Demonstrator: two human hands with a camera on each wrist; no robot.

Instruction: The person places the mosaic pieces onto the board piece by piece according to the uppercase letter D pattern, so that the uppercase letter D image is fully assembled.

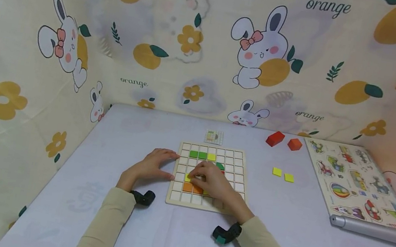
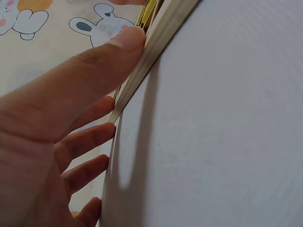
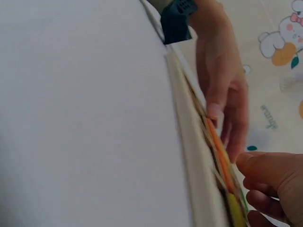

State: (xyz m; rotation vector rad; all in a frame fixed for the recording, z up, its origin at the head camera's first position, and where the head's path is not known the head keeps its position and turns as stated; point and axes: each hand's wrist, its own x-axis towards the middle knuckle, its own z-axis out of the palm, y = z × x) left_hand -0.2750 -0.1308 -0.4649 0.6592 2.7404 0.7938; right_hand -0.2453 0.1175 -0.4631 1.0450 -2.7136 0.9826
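Observation:
A square wooden grid board [image 1: 174,196] lies on the table with coloured tiles in some of its cells. My left hand [image 1: 150,166] rests at the board's left edge, fingers and thumb spread and touching its side. In the left wrist view its thumb [image 2: 104,59] lies along the rim. My right hand [image 1: 213,182] is over the middle of the board, thumb and forefinger pinching a yellow square tile [image 1: 187,178] at the left. Orange tiles [image 1: 187,187] sit in the row below, partly covered by this hand. Green tiles [image 1: 194,154] and a yellow one [image 1: 211,157] fill cells near the top.
A small pattern card [image 1: 214,137] lies behind the board. To the right are two loose yellow tiles [image 1: 283,175], a red block [image 1: 275,139] and an orange-red block [image 1: 295,144]. Farther right, a picture puzzle board [image 1: 360,183] lies behind a silver tube [image 1: 377,233].

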